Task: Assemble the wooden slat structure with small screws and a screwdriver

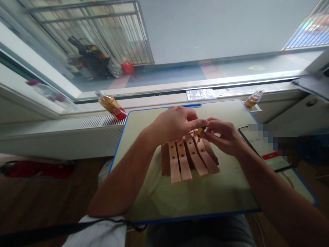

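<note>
A small yellow-and-black screwdriver (pixel 200 132) stands slightly tilted, its tip down at a screw on the rightmost of several wooden strips (pixel 191 156). The strips lie side by side across a darker wooden base (pixel 165 161), with dark screw heads along them. My right hand (pixel 222 135) pinches the screwdriver from the right between thumb and fingers. From the left, my left hand (pixel 177 121) reaches over the strips' far ends, closed, with its fingertips at the top of the handle. The far ends of the strips are partly hidden behind my left hand.
The work lies on a pale table (pixel 159 202) with a blue edge. Beyond it, a drink bottle (pixel 111 105) stands on the left of the sill and another bottle (pixel 254 99) on the right. A white-and-red box or booklet (pixel 259 144) lies at the table's right side.
</note>
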`<move>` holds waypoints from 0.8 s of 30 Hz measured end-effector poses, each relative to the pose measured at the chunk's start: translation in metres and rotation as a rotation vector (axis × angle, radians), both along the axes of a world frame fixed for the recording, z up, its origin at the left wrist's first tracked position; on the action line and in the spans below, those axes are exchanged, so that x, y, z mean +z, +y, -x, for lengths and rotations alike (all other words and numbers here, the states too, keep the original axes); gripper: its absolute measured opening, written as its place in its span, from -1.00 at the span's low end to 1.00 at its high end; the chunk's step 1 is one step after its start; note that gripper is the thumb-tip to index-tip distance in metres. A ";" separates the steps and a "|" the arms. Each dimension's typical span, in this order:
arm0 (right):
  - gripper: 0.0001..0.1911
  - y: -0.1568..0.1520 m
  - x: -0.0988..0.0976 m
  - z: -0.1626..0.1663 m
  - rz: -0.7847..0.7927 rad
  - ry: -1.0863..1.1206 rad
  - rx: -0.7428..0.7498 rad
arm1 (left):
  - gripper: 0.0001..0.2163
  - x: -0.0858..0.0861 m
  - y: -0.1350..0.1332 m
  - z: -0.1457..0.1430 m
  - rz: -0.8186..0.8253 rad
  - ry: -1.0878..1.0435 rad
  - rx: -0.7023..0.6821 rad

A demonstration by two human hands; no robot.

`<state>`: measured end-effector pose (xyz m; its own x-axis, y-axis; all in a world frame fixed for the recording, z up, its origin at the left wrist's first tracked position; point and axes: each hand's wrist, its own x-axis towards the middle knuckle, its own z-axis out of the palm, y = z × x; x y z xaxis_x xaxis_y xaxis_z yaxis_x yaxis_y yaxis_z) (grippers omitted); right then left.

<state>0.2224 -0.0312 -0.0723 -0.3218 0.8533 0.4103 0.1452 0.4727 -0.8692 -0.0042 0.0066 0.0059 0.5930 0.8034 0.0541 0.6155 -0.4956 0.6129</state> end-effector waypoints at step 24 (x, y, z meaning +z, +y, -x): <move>-0.70 0.004 -0.014 -0.001 -0.037 -0.082 -0.096 | -0.57 0.007 -0.004 0.001 0.086 0.013 0.032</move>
<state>0.2238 -0.0267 -0.0867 -0.2729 0.8668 0.4173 0.2618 0.4843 -0.8348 -0.0049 0.0030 0.0127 0.5675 0.8231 -0.0229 0.6379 -0.4219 0.6443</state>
